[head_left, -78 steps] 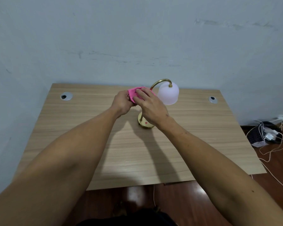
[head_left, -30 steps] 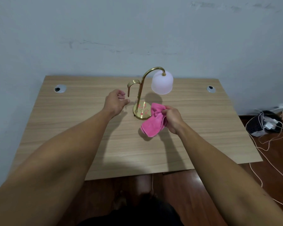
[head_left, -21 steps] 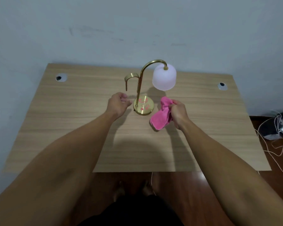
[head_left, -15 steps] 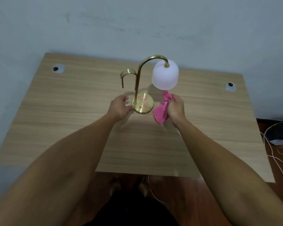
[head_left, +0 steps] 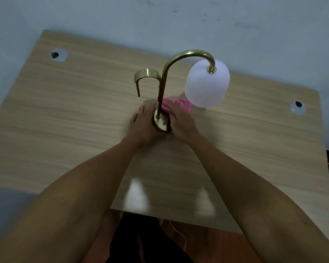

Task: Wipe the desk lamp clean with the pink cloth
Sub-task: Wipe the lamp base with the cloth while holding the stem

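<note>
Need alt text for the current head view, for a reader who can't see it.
A person's right hand presses a crumpled pink cloth onto the round brass base of a curved-neck desk lamp with a frosted white shade, while the left hand rests against the base's other side. The lamp stands on a light wood-grain desk against a pale wall.

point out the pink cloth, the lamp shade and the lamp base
pink cloth (head_left: 180, 105), head view, on the bare fold beyond the right hand's fingers
lamp shade (head_left: 207, 86), head view, middle of the white dome
lamp base (head_left: 160, 124), head view, gold disc between the hands
</note>
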Tool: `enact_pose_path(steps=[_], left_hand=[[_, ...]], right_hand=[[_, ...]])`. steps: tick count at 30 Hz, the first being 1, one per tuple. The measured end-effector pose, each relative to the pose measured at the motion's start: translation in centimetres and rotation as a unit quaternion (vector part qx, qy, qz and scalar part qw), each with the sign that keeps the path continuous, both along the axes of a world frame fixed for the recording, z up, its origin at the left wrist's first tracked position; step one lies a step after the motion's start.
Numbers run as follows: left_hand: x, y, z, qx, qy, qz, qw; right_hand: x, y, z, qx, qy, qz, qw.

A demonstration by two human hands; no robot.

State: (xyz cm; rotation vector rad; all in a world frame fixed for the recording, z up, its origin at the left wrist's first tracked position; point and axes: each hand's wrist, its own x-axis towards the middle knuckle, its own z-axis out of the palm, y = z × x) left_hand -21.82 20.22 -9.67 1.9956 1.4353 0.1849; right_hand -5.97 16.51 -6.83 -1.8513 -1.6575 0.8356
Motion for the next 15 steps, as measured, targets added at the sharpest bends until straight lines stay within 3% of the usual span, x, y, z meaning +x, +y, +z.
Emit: enact_pose_path(steps=[3,10,15], left_hand=[[0.1,0.4,-0.8,-0.017,0.008,-0.018,1.0],[0.2,0.9,-1.4,-0.005,0.017,-0.031,0.999],[0.2,0.8,-1.6,-0.015,0.003,-0.019,1.0]], right_hand=[[1.1,-0.9,-1.3,-0.042,-0.119,0.104,0.986],[3.7,-0.9,-0.7,-0.025,-0.139,0.081,0.987],[3.3,-1.6,-0.3,-0.025,-0.186,0.155,0.97]])
